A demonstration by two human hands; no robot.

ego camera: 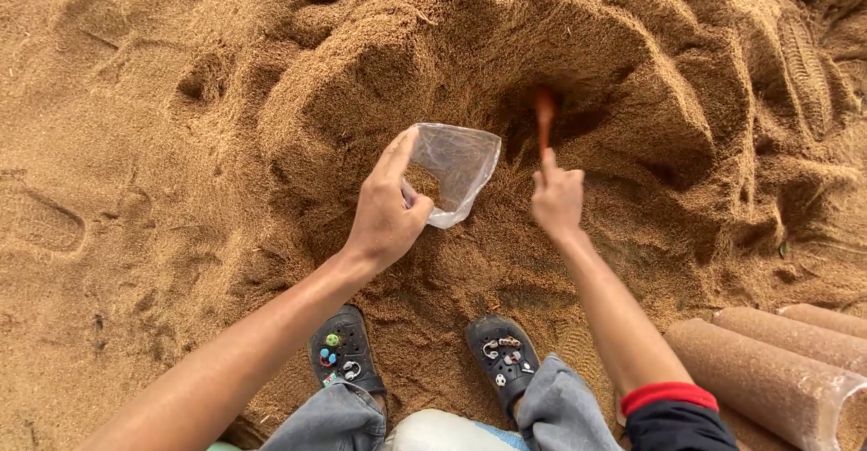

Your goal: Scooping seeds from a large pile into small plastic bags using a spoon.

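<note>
Here, my left hand (pixel 386 212) pinches clear plastic bag (pixel 454 171) open; right hand (pixel 557 200) grips blurred, probably wooden scoop (pixel 544 117) in husk pile (pixel 578 45)

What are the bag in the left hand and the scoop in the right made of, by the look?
Bag: thin clear plastic film, glossy; husk-like fill shows through it and it crinkles in the left hand. Scoop: reddish-brown, smooth, probably plastic or wood; motion blur leaves it open. The right hand grips its handle.

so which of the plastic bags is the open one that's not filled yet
The small clear bag held up by the left hand over the husk pile: its mouth gapes, with little inside. The packed bags at lower right lie full, like rolls, on their sides.
</note>
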